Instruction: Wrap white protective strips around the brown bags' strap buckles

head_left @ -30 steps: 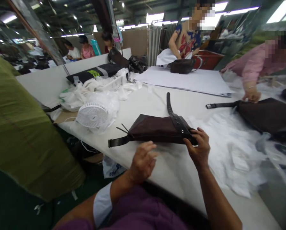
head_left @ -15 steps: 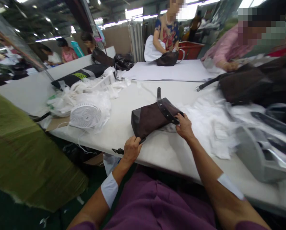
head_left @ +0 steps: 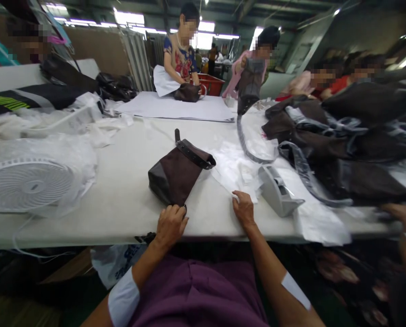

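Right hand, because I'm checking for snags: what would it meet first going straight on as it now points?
The right hand would probably meet the thin white sheets just ahead of it; whether it already touches their near edge is unclear.

Can't see the middle of the black strap (head_left: 146, 238), covered by the left hand (head_left: 170, 225). Can't call touching or apart for the right hand (head_left: 244, 210) and white film (head_left: 237, 171), too smeary. Can't read the blue print (head_left: 134, 250) on the plastic bag (head_left: 102, 262) either. Missing part of the white fan (head_left: 32, 185), chopped by left edge.
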Motion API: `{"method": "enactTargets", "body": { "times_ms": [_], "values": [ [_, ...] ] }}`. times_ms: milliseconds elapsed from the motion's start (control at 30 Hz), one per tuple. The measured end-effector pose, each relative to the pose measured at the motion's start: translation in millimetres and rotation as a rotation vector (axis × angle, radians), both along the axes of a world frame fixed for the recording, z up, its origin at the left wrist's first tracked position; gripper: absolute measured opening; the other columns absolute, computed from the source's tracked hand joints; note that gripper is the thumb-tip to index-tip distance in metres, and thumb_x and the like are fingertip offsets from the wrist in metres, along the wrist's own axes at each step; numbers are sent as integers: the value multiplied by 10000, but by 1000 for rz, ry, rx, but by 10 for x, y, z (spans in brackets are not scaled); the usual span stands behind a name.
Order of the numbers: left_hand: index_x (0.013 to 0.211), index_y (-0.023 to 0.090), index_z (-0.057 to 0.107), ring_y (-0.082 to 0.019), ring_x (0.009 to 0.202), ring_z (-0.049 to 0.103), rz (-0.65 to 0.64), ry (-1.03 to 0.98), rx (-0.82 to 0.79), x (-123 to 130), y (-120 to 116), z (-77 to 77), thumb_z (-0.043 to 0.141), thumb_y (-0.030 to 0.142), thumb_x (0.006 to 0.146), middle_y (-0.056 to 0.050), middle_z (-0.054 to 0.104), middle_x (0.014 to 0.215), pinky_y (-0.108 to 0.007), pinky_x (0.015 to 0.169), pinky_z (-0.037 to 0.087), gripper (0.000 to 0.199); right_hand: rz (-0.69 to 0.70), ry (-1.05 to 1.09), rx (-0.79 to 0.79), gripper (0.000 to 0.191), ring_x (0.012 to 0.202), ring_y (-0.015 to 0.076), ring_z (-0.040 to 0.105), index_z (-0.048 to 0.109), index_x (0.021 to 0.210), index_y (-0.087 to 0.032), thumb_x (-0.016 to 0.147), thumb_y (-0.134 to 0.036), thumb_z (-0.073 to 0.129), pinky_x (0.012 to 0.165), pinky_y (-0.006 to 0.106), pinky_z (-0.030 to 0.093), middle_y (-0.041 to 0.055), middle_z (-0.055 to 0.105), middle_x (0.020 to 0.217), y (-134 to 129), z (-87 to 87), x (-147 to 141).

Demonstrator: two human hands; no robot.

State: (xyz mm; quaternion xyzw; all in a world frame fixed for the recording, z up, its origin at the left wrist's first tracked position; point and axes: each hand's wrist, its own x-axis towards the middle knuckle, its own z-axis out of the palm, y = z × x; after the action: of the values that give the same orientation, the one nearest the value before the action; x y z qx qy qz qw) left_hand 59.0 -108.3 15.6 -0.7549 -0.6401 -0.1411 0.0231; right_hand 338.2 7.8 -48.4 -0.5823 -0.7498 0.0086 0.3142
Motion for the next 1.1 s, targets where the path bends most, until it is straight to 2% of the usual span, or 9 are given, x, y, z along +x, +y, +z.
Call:
{"method": "enactTargets", "body": {
  "times_ms": [133,267,333,467,567,800,900,1000,1100],
  "values": [
    [977,211,579,-245,949,525,-125,-112,9,53,-74,-45,522,236,846,-78,612,1041,-378,817,408,145,-1,-88,-47,318,1019,292,525,610,1111,-133,848,-215,451,888,427,410,144,643,1060,208,-15,16],
    [1083,205,590,-278,1059,517,46,-107,56,-179,12,-213,545,203,811,-103,551,1263,-414,855,409,276,-123,-152,-120,413,973,297,530,558,1209,-89,887,-322,444,827,397,420,172,632,1019,383,-33,-1],
    [1057,213,612,-270,1043,530,79,-112,82,-317,48,-297,527,204,818,-96,575,1236,-410,856,409,254,-165,-151,-174,450,957,289,545,526,1257,-96,903,-357,428,802,379,425,176,625,1016,454,6,-16],
    [957,221,648,-257,991,549,30,-60,132,-415,33,-401,509,214,838,-74,632,1150,-409,808,386,183,-294,-79,-380,451,975,271,567,493,1303,-197,899,-392,445,803,383,428,152,594,1117,598,162,-75],
    [903,218,654,-249,950,557,7,-11,184,-381,-4,-431,511,228,856,-51,659,1101,-414,779,350,151,-353,19,-501,311,1061,277,539,603,1141,-241,868,-350,500,868,431,403,110,602,1126,687,243,-127],
    [874,217,662,-222,912,563,5,-65,222,-360,-23,-400,517,206,856,-43,687,969,-387,787,323,147,-445,232,-485,173,1004,256,554,662,896,-195,804,-234,521,796,379,423,102,643,1048,787,287,-121],
    [856,215,661,-224,902,561,6,-84,211,-365,-23,-399,505,210,864,-46,687,941,-386,788,316,156,-423,378,-476,113,845,228,585,653,739,-166,703,-258,599,686,302,431,70,663,836,817,354,-38],
    [860,210,660,-230,901,561,2,-103,206,-383,-20,-412,505,214,866,-49,688,923,-389,784,314,154,-370,554,-476,157,610,170,553,612,623,-163,645,-318,623,550,252,397,0,562,544,837,469,33],
    [855,203,661,-240,902,564,-3,-147,204,-380,-38,-366,513,201,857,-53,690,906,-398,789,313,148,-313,740,-469,180,498,127,497,577,614,-170,638,-347,601,470,229,364,-39,472,460,851,644,59]
  ]
}}
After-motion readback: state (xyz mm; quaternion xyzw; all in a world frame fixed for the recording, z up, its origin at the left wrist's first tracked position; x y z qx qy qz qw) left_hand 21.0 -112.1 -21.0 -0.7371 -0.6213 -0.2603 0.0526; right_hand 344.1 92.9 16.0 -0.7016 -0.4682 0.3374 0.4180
